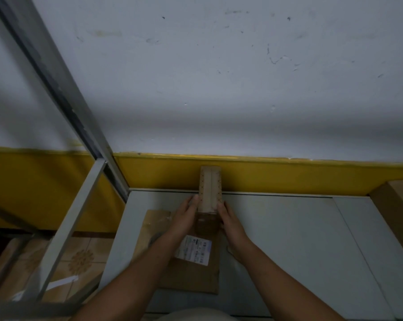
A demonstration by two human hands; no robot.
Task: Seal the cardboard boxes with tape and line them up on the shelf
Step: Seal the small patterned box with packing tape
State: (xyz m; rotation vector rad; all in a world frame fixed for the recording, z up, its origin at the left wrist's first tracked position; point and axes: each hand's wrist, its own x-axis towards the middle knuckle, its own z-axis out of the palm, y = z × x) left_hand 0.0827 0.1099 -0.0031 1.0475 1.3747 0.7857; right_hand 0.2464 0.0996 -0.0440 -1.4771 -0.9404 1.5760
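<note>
- Head view: clamped a narrow cardboard box [211, 188] between both hands, with the left hand [184, 216] flat against its left side and the right hand [230, 218] flat against its right side, fingers stretched forward rather than curled round it.
- Found that box straight ahead of the hands, near the middle of the grey shelf [288, 239], long axis running away from the body toward the wall.
- Gripped only at the near end, with the far end reaching well past the fingertips, up against the yellow band [288, 174] in the picture.
- Judged both hands equally near, one on each side, so any coming push or set-down would probably run along that same axis.
- Made out a pale strip along the top seam, likely tape, so judged this box sealed and at the lining-up step.
- Could not tell whether lifted or resting.
- Held above a flat cardboard parcel [191, 274] with a white label [193, 250], lying on the shelf under the wrists.
- Noted another cardboard box [397, 209] at the far right edge of the shelf, well apart from the hands.
- Around it all: a metal post [56, 72] slanting at the left, a scuffed white wall [219, 77] behind, and a tiled floor [84, 258] below at the left.
</note>
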